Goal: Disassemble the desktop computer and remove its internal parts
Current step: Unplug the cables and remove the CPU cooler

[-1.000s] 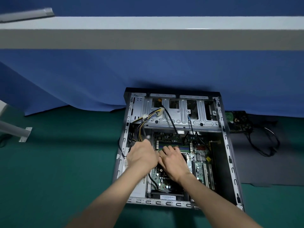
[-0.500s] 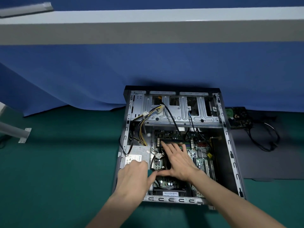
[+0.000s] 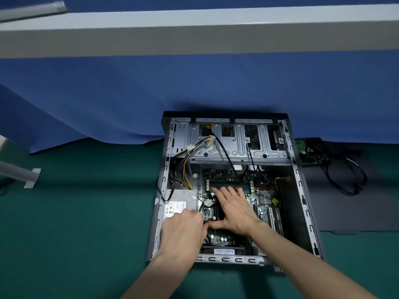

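Observation:
The open desktop case lies flat on the green surface, its motherboard exposed. My right hand lies flat on the board's middle with fingers spread, its fingertips touching the memory sticks. My left hand is over the near end of the grey power supply. Its fingers are curled round a black cable that runs to a white connector. Whatever lies under either palm is hidden.
A yellow and black wire bundle runs from the power supply up to the metal drive cage. A removed circuit part and loose black cables lie on a dark mat to the right. A blue curtain hangs behind; a metal leg bracket stands at far left.
My left hand has drawn back from the memory area to the near end of the power supply and curled its fingers. My right hand has flattened and spread over the board.

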The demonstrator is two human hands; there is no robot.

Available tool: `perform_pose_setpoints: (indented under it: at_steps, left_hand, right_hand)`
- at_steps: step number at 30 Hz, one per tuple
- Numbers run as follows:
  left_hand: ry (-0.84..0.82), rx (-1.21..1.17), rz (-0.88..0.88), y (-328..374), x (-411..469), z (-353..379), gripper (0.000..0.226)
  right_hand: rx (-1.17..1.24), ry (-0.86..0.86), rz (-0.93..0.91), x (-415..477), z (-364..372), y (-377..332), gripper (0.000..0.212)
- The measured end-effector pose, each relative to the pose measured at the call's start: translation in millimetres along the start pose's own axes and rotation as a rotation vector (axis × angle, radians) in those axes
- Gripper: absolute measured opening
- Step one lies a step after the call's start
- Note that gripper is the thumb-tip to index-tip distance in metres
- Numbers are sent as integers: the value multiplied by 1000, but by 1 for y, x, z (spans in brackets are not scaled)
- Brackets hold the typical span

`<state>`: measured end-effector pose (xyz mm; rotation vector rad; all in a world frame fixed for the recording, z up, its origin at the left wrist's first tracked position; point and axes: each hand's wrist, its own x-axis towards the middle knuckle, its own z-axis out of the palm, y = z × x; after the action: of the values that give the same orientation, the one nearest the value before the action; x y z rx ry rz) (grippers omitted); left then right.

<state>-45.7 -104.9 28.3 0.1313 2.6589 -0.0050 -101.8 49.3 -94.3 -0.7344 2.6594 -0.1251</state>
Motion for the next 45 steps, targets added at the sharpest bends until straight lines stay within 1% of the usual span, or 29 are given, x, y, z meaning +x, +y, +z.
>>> perform_pose_setpoints:
  at_steps: [6, 14, 20, 26, 32, 35, 40, 43, 45]
  left_hand:
    - [9, 0, -12, -4, -2, 2, 37]
    - [36, 6, 14, -2, 0, 2, 32]
    - [42, 1, 39, -3, 1, 4, 29]
    - [39, 22, 34, 1, 7, 6, 31]
    - [23, -10, 38, 3, 6, 3, 24]
    - [2, -17, 41, 5, 8, 0, 20]
    - [-22, 10, 38, 10, 13, -6, 17]
    - [-36, 27, 26, 15, 17, -12, 18]
    - [-44, 71, 54, 20, 18, -16, 21]
  right_hand:
    - [1, 0, 4, -1, -3, -1, 106]
    - [11, -1, -1, -1, -3, -1, 106]
    - [52, -3, -11, -4, -8, -2, 113]
    - [56, -7, -13, -4, -8, -2, 110]
    - [37, -25, -11, -5, -9, -3, 108]
    - [-15, -26, -43, -4, -11, -5, 104]
    - [-195, -41, -226, 3, -9, -13, 88]
    - [-250, -64, -253, 5, -5, -14, 79]
    - [-231, -63, -249, 5, -4, -14, 74]
